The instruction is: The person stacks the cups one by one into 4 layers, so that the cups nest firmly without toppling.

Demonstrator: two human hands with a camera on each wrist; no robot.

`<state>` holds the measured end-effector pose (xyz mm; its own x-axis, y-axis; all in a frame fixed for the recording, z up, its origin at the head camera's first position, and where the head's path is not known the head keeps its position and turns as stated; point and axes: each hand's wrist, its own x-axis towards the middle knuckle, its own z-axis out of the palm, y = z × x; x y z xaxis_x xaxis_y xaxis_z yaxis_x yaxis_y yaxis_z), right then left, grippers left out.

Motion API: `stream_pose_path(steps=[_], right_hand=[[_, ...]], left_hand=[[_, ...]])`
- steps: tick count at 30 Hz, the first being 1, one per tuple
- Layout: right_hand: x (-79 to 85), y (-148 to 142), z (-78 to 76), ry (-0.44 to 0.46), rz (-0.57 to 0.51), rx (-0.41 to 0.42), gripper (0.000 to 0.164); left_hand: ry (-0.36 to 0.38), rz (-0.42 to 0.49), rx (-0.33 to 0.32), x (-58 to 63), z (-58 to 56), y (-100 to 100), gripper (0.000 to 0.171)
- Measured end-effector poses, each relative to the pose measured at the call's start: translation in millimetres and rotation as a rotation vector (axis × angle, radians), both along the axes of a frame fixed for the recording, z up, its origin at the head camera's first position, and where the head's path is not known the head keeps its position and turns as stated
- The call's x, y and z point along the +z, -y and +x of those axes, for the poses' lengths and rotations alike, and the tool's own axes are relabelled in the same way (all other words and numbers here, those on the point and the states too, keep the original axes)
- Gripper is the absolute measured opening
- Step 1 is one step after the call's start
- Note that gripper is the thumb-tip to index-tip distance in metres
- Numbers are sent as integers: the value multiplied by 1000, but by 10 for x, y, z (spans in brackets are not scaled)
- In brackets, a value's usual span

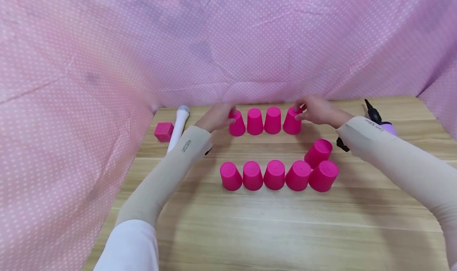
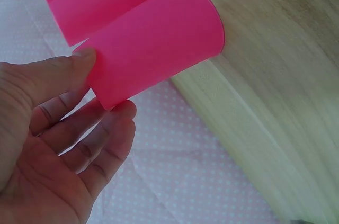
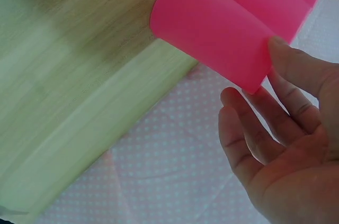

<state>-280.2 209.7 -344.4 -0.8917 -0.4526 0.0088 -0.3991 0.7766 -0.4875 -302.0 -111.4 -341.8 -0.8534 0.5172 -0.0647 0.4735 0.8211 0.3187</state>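
Toward the back of the table, a row of upside-down pink plastic cups stands side by side. At the row's left end my left hand [image 1: 216,117] pinches the base of the leftmost cup [image 1: 238,127] between thumb and fingers. The left wrist view shows this cup [image 2: 159,44] next to its neighbour, the thumb on its side. My right hand [image 1: 317,110] likewise grips the rightmost cup [image 1: 292,125] near its upturned base. In the right wrist view, thumb and fingertips lie at the narrow end of that cup [image 3: 212,30].
Nearer me runs a front row of upturned pink cups [image 1: 274,176], with one more cup [image 1: 319,152] behind its right end. Beyond my left forearm lie a white microphone [image 1: 178,124] and a pink cube [image 1: 164,131]. A black and purple object [image 1: 373,114] is partly hidden by my right sleeve.
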Motion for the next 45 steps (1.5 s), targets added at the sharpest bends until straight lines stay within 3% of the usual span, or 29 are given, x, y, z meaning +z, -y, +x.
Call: stream_pose_path(steps=[7,13,18,21,25,29,33,36,40,45], right_hand=[[10,46,11,-70,21,15,19],[20,56,14,-63,29,14,18],[81,-19,105,-105,1,28,18],[142,-144,277,-159,-18,30,21],[181,-332,602,-225,-28,61,25],[60,-478,902,-332,-51,140,26],[-83,-537,1102,-380,-47,174,30],[-158,-528,1187,-334,-47,154,32],[-187,-498,1244,-262,-57,108,32],[-143,-485,1267,-226,-64,78,29]], left_hand=[[1,-9,-1,37,-19,-33,18],[-6,-24,-4,37,-26,-27,19],[-45,4,-24,68,52,40,25],[-73,36,-64,150,224,122,28],[-108,48,-143,236,605,275,29],[-141,64,-223,165,1014,401,29],[-112,90,-273,77,1313,474,31],[-57,98,-298,13,1426,508,29],[6,132,-302,-70,1481,538,25],[-9,193,-290,-112,1525,554,21]])
